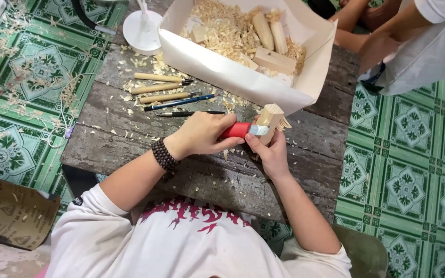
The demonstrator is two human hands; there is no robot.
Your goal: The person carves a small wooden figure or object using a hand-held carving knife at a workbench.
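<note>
The left hand (204, 135) is wrapped tight around the red handle of a knife (243, 129). The knife lies sideways, with its blade pointing right into a wood block (270, 119). The right hand (270, 153) is closed around the block from below. The block stands almost upright, near the middle of the table (130, 139). A white box (233, 69) sits just behind it. Carving tools (166, 90) lie near the table's far left edge.
</note>
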